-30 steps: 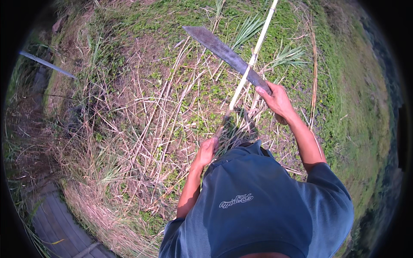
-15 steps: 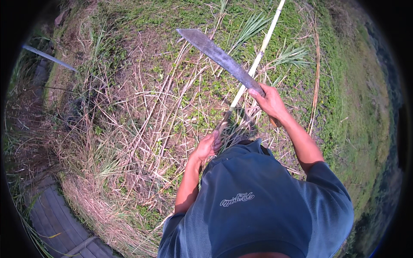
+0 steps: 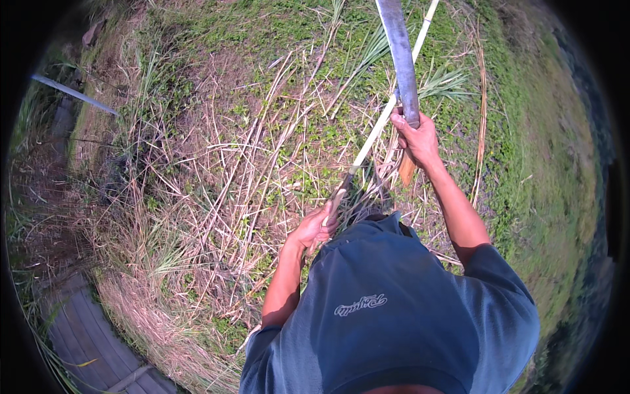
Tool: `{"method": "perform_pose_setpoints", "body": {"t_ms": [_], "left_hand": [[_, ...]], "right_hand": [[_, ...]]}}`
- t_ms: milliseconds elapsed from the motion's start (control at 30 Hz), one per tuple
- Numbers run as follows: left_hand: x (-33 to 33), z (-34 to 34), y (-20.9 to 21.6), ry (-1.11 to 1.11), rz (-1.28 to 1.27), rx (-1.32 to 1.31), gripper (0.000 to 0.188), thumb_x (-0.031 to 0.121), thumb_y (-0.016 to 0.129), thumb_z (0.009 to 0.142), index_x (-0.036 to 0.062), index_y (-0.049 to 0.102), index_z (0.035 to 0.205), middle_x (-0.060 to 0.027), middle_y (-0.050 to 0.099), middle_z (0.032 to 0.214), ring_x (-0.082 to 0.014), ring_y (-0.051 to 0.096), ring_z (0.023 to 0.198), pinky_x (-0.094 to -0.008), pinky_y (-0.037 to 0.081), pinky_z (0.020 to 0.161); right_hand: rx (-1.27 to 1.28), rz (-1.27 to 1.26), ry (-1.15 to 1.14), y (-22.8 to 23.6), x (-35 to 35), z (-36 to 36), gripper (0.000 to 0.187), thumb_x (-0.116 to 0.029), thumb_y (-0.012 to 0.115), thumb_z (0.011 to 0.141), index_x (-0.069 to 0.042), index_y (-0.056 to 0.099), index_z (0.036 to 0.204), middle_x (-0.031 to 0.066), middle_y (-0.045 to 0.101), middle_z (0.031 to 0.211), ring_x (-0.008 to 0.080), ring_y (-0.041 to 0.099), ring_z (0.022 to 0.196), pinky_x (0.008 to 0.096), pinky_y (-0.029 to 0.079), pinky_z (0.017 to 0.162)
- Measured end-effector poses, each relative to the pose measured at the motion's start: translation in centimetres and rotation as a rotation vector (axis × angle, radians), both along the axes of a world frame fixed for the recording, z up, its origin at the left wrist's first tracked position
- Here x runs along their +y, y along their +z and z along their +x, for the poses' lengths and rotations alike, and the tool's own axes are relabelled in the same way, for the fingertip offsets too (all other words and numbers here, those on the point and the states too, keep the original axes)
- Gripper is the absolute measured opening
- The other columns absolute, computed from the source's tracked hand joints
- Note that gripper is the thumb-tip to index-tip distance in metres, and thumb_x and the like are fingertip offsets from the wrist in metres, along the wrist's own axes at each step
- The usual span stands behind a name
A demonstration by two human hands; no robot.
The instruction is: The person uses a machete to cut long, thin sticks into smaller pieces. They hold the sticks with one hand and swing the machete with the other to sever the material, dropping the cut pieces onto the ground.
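Left hand (image 3: 316,228): fingers wrapped around the lower, browner end of a long pale cane (image 3: 373,139), just in front of the person's shirt (image 3: 394,295). Cane slants away, up and to the right, past the top edge of view. Right hand (image 3: 418,138): clamped on a big knife (image 3: 400,56) near the blade's base, thumb along the metal; orange-brown handle (image 3: 407,169) pokes out below the fist. Blade points up and away, beside the cane's middle. From where I'm standing, can't tell whether steel touches cane or just overlaps it. Ground: dry stalks (image 3: 262,134) scattered left, green leaves (image 3: 447,84) right of the cane. Grey planks (image 3: 92,335) lower left.
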State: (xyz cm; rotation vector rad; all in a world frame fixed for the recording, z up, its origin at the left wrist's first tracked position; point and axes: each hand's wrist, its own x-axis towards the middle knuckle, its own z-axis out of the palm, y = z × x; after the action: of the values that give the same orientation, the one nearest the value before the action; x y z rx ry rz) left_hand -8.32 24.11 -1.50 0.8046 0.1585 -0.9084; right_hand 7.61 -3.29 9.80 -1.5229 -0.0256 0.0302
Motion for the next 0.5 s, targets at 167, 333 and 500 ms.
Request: {"method": "perform_pose_setpoints", "body": {"t_ms": [167,333,500], "left_hand": [[-1.7,-0.3,0.4,0.031,0.188,-0.227,0.054,0.056,0.041,0.1,0.0094,0.048,0.073,0.0037,0.039,0.056,-0.0054,0.033,0.043,-0.0211,0.029,0.039],[0.0,-4.5,-1.6,0.172,0.583,-0.336,0.048,0.05,0.049,0.099,0.0047,0.06,0.088,0.0031,0.045,0.062,-0.0063,0.041,0.05,-0.0224,0.035,0.047],[4.6,-16.3,-11.1,0.222,1.051,-0.289,0.048,0.05,0.062,0.092,0.003,0.067,0.099,-0.0007,0.059,0.072,-0.0111,0.049,0.063,-0.0302,0.042,0.06]], "right_hand": [[-0.031,0.058,0.006,-0.1,1.6,1.5,0.024,-0.021,0.074,0.088,-0.003,0.058,0.086,-0.0032,0.053,0.062,0.0047,0.045,0.046,0.0218,0.035,0.041],[-0.15,0.04,0.041,2.0,1.7,5.2,0.024,-0.023,0.074,0.088,-0.003,0.06,0.085,-0.0035,0.053,0.061,0.0044,0.046,0.047,0.0215,0.036,0.043],[-0.271,-0.003,-0.052,6.0,-1.0,12.0,0.029,-0.028,0.077,0.085,-0.003,0.063,0.086,-0.0028,0.055,0.062,0.0046,0.048,0.05,0.0207,0.037,0.046]]}}
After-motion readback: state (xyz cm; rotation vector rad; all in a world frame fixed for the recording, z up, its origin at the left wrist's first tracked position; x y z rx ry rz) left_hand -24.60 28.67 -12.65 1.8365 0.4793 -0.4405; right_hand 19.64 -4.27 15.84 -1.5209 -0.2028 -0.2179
